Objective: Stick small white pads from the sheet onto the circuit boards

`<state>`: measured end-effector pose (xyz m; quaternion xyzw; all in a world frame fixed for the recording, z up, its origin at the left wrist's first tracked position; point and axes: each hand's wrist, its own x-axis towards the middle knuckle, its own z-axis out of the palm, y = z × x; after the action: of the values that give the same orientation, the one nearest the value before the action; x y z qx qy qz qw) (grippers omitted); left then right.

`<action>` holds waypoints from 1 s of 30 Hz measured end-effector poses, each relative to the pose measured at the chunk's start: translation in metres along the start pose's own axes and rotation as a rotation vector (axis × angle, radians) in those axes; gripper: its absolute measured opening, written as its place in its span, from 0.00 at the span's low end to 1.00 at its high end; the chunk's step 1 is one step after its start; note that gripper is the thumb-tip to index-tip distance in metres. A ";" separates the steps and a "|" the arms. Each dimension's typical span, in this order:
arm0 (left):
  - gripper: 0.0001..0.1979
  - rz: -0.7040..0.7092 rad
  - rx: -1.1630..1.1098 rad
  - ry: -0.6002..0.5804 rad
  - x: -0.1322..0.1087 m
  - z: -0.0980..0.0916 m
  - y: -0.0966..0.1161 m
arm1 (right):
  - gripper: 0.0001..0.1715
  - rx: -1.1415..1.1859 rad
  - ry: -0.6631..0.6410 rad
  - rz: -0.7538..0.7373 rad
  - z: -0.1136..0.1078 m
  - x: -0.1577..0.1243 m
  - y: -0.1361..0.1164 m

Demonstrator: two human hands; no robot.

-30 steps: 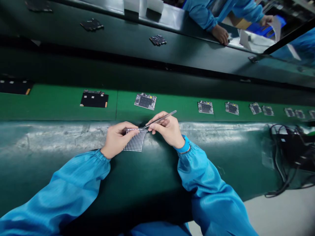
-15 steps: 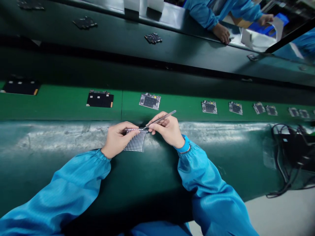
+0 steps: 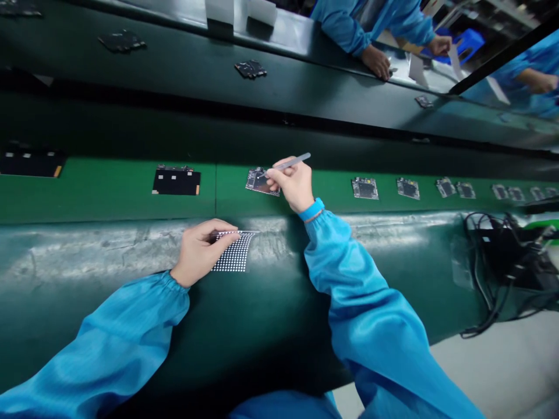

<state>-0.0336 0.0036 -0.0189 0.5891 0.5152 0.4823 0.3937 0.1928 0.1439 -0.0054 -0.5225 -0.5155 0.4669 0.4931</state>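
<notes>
Between the thumb and fingers of my left hand (image 3: 201, 250) is a sheet of small white round stickers (image 3: 234, 256), held over the near edge of the bench. My right hand (image 3: 293, 181) grips metal tweezers (image 3: 293, 163), their tips pointing down to the left over a circuit board (image 3: 257, 181) on the green belt. A tiny white dot shows at the tips; whether it touches the board I cannot tell. My fingers cover the board's right part. Left of it lies a black panel (image 3: 176, 181) with small white squares on top.
More circuit boards (image 3: 365, 188) lie along the green belt (image 3: 109, 192) to the right, and another black panel (image 3: 30, 163) at far left. Cables and a black device (image 3: 515, 256) stand at the right. Across the raised shelf, a co-worker's hand (image 3: 376, 61) rests near white pieces.
My right hand with the tweezers has moved forward from the sticker sheet to the circuit board. My left hand still holds the sheet in about the same place. The view has shifted slightly.
</notes>
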 end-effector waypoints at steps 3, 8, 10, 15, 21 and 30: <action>0.04 -0.016 -0.002 -0.001 0.000 0.000 -0.002 | 0.13 -0.036 0.025 0.069 0.000 0.026 0.013; 0.04 -0.037 -0.006 -0.003 -0.002 0.001 -0.006 | 0.10 -0.053 0.054 0.106 -0.003 0.035 0.020; 0.05 -0.042 -0.001 -0.002 -0.002 0.001 -0.007 | 0.10 -0.067 0.057 0.103 -0.005 0.035 0.021; 0.05 -0.037 -0.005 0.006 -0.003 0.000 -0.008 | 0.09 -0.097 0.051 0.088 -0.008 0.035 0.024; 0.05 -0.019 0.025 0.002 -0.003 -0.001 -0.005 | 0.09 -0.135 0.071 0.092 -0.014 0.034 0.023; 0.06 -0.016 0.043 0.008 -0.002 -0.002 -0.005 | 0.10 -0.139 0.077 0.073 -0.023 0.032 0.026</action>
<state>-0.0369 0.0021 -0.0238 0.5914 0.5317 0.4703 0.3826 0.2192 0.1758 -0.0290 -0.5916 -0.5077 0.4274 0.4578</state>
